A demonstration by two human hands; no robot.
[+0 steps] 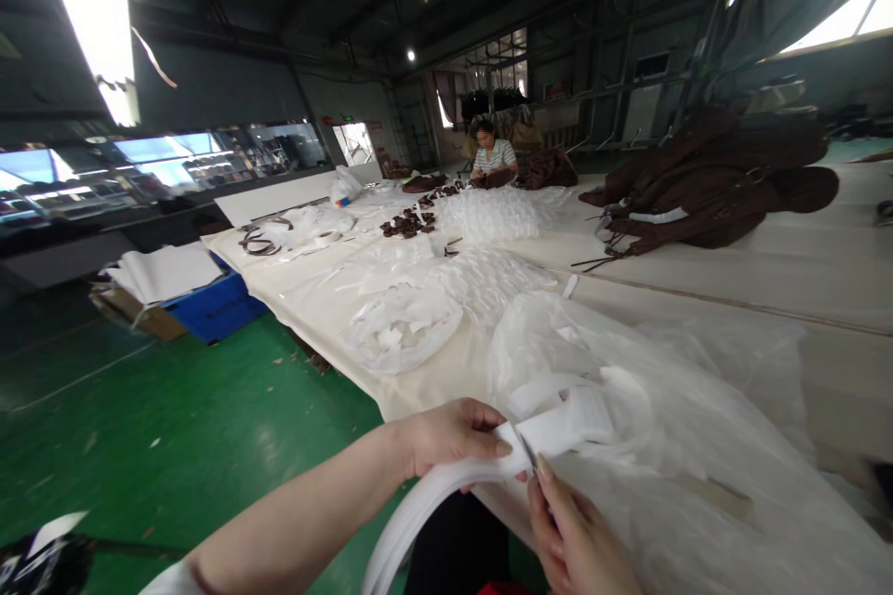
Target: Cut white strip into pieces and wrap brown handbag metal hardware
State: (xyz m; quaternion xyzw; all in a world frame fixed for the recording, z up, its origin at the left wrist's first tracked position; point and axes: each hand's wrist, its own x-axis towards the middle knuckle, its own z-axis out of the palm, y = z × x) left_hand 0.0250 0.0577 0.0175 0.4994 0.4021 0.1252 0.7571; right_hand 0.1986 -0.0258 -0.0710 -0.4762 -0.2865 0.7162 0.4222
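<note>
Fingers of the left hand (457, 439) are clamped on a curved bundle of smooth, flat white strips (425, 495), held at the near edge of the pale, smooth-covered desk (299, 297) and drooping in a long arc; the right hand (576, 525) is closed around a slim dark tool (528, 454), its tip at the strips, its full shape hidden; just beyond spreads a crumpled, filmy translucent plastic sheet (712, 418); farther off sit a rounded clear plastic bag (405, 363) of white scraps, puffy, bubbled clear film (488, 214) and small dark-brown pieces (406, 225); to the right slumps a heap of soft brown material with thin straps (704, 195); at the far end sits a person in a striped top (499, 155).
</note>
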